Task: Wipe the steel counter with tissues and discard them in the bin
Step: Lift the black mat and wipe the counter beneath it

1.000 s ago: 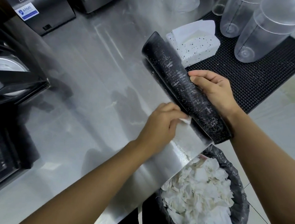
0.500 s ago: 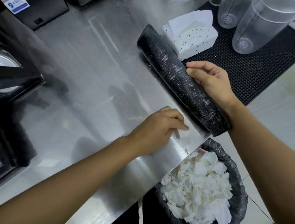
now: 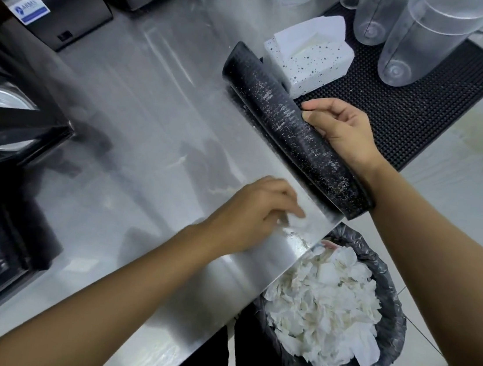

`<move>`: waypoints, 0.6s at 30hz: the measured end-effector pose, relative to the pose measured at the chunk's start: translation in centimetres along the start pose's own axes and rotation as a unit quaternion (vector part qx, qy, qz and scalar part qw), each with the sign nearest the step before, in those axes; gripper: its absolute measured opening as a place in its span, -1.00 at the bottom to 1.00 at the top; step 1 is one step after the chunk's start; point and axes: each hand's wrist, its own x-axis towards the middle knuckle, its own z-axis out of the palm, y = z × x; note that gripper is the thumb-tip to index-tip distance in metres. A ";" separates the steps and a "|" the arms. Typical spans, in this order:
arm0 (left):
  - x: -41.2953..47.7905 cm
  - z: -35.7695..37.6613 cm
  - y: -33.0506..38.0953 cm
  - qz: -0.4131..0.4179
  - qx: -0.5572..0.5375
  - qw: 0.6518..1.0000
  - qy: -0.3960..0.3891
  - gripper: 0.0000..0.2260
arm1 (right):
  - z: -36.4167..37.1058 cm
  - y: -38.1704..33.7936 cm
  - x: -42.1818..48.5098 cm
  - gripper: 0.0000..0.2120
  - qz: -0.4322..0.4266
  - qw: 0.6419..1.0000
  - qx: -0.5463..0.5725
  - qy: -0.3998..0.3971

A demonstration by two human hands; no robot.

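A blurred white tissue (image 3: 291,223) lies on the brushed steel counter (image 3: 151,117) just right of the frame's centre, near the counter's edge, gripped under the curled fingers of the left hand (image 3: 254,215). Above it the right hand (image 3: 342,131) clamps thumb and fingers round the rolled-back black rubber mat (image 3: 410,112). At lower right stands 1 round black-lined bin (image 3: 395,320) full of crumpled white tissues (image 3: 325,308).

Black mat (image 3: 394,116), white star-speckled tissue box (image 3: 315,65)
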 end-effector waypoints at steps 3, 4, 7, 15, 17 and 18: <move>2.0 1.3 0.8 0.003 0.008 1.000 0.011 -0.71 | 0.1 -0.1 -0.1 -0.90 0.000 1.000 0.001 -0.002; 1.8 1.7 0.7 0.010 0.014 1.000 0.006 -0.71 | 0.1 -0.1 -0.2 -0.89 0.000 1.000 0.002 -0.003; -1.1 2.2 0.1 0.043 0.035 0.998 -0.012 -0.70 | 0.0 -0.2 -0.2 -0.90 -0.005 1.000 -0.011 -0.002; -0.4 1.4 0.7 -0.040 -0.021 0.997 0.057 -0.72 | 0.3 0.7 -0.1 -0.89 -0.021 0.999 -0.029 -0.012; 0.2 2.4 0.8 -0.030 0.005 0.997 0.071 -0.71 | 0.5 0.8 -0.1 -0.90 -0.019 0.999 -0.034 -0.021; -0.1 2.7 0.8 -0.023 0.011 0.998 0.060 -0.71 | 0.5 0.7 -0.1 -0.90 -0.017 0.999 -0.040 -0.026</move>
